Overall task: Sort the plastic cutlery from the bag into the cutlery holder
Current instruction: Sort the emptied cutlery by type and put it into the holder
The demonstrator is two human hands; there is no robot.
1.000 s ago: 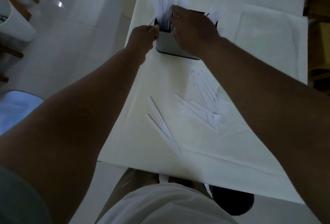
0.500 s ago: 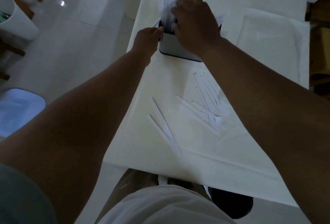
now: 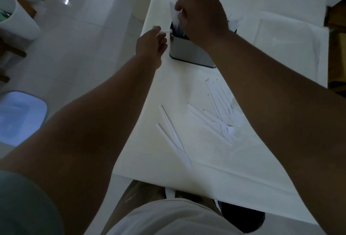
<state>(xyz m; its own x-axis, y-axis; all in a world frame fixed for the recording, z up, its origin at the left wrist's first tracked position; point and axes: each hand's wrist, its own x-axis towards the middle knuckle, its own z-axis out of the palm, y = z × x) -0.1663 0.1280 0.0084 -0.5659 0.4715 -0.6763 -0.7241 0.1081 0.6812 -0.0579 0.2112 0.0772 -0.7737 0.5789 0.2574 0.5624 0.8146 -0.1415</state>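
1. Your right hand (image 3: pixel 203 14) is over the cutlery holder (image 3: pixel 189 52) at the far part of the table (image 3: pixel 187 175), its grip pinched together on white cutlery standing in the holder's left compartment (image 3: pixel 176 20). Which single piece it has, you cannot tell.
2. Your left hand (image 3: pixel 151 44) sits just beside the holder's left wall, fingers curled together on a small white piece (image 3: pixel 165 32) whose tip points at the rim. Whether that is a handle or a scrap is too blurred to say.
3. The unsorted cutlery lies near you, well apart from both hands: two knives (image 3: pixel 174 137) crossed at left, and a loose pile of forks and spoons (image 3: pixel 221 115) to their right.
4. The relation that matters: these pieces lie flat with their long axes running roughly away from you, handles toward the holder. The pile is under your right forearm, so the right hand looks nearer; the knives suit the left.
5. Each piece probably needs tipping upright before it drops in.
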